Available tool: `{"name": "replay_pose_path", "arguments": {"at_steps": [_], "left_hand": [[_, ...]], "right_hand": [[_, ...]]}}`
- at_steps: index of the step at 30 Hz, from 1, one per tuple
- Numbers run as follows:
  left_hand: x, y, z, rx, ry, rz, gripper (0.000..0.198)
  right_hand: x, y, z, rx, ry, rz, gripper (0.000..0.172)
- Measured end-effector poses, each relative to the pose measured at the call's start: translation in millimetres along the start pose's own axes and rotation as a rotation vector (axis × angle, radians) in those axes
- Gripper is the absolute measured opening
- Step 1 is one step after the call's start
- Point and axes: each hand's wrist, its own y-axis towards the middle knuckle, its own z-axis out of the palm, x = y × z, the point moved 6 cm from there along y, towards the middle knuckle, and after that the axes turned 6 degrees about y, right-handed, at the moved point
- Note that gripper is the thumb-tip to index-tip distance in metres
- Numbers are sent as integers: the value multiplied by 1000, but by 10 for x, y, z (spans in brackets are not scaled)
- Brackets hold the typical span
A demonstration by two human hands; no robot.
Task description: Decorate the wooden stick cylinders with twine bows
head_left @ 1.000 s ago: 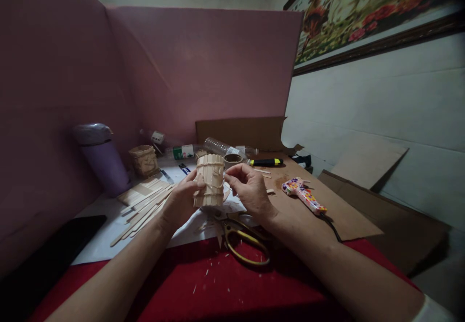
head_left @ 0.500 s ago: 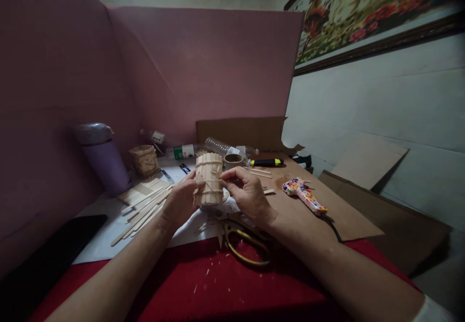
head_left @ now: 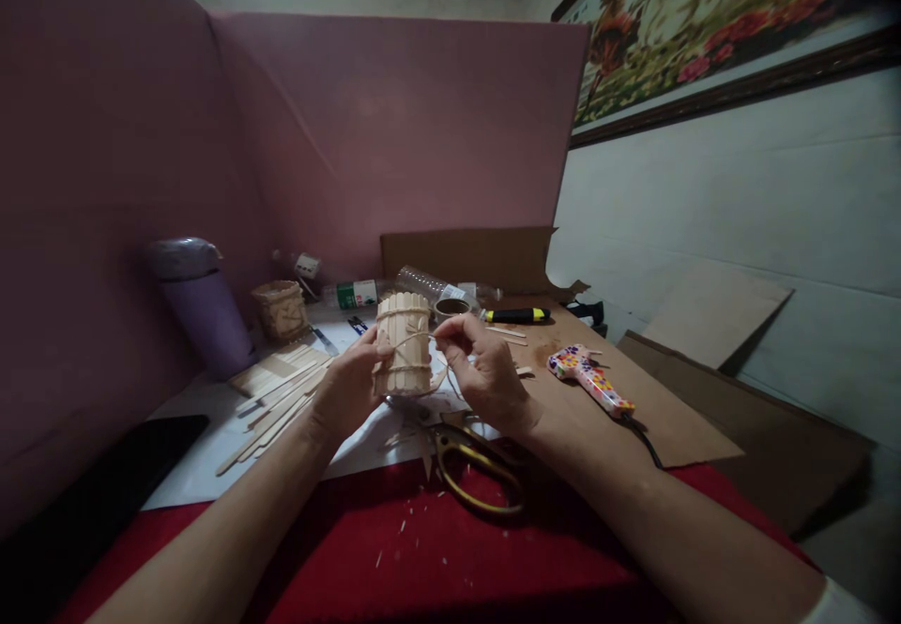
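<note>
My left hand (head_left: 354, 377) is closed around the left side of a small barrel-shaped holder (head_left: 404, 361) made of upright craft sticks. Bands of twine circle the holder near its top and bottom. Between the thumb and fingers of my right hand (head_left: 485, 371), a thin length of twine (head_left: 420, 335) is pinched; it runs across the front of the holder, and a loose loop hangs below. Just under the holder lie scissors (head_left: 485, 483) with gold-coloured handles.
Loose craft sticks (head_left: 282, 408) lie on white paper at left, near a second stick holder (head_left: 280, 310) and a purple tumbler (head_left: 204, 314). A flowered glue gun (head_left: 589, 380) rests on cardboard at right. Behind are a yellow-black cutter (head_left: 519, 315), a tape roll (head_left: 451, 309) and plastic bottles (head_left: 429, 283).
My right hand has drawn slightly away to the right and up, and the twine now stretches visibly across the holder's front. My left hand keeps its hold, the holder barely shifted.
</note>
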Motion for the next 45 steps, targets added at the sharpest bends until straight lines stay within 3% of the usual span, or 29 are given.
{"name": "replay_pose_path", "arguments": {"at_steps": [14, 22, 30, 45], "left_hand": [[10, 8, -21, 25, 60, 14, 45], [26, -5, 3, -1, 120, 0, 53], [26, -7, 6, 1, 133, 2, 55], [6, -9, 106, 36, 147, 14, 52]], "right_hand": [[0, 6, 22, 38, 48, -75, 19], [-17, 2, -18, -40, 25, -46, 13], [43, -19, -14, 11, -68, -144, 18], [77, -20, -31, -35, -128, -148, 19]]}}
